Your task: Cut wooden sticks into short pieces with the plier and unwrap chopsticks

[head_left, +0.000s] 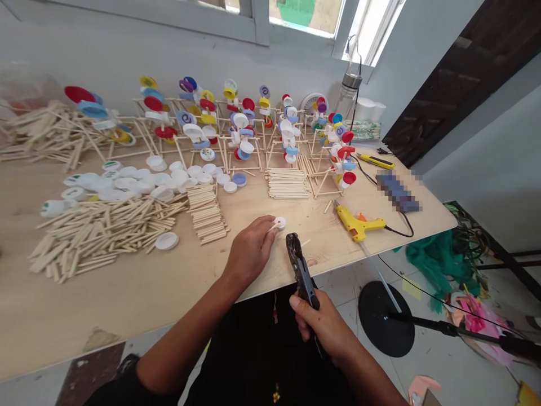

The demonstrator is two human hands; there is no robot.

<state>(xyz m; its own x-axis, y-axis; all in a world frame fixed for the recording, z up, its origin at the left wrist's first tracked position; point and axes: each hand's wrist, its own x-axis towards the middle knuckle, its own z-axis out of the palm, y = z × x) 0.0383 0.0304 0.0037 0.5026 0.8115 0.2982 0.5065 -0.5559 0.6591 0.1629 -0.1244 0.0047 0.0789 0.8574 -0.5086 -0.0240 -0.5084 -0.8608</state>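
My left hand [252, 246] is above the table near its front edge, thumb and fingers pinched on a short wooden stick [274, 227]. At the stick's end is a small white round piece [281, 221] with a hole in it; whether the stick goes into the hole I cannot tell. My right hand [322, 320] is wrapped round the handles of dark pliers [302, 273], held in front of the table edge. The pliers' head points up and away, just right of the white piece and apart from it. Whether the jaws are parted is hard to see.
A yellow glue gun [357, 223] lies at right, near a yellow utility knife [376, 162]. Stick frames with coloured bottle caps [240, 121] stand along the back. White caps [135, 180], loose sticks [105, 231] and stacked sticks [288, 184] cover the left and middle.
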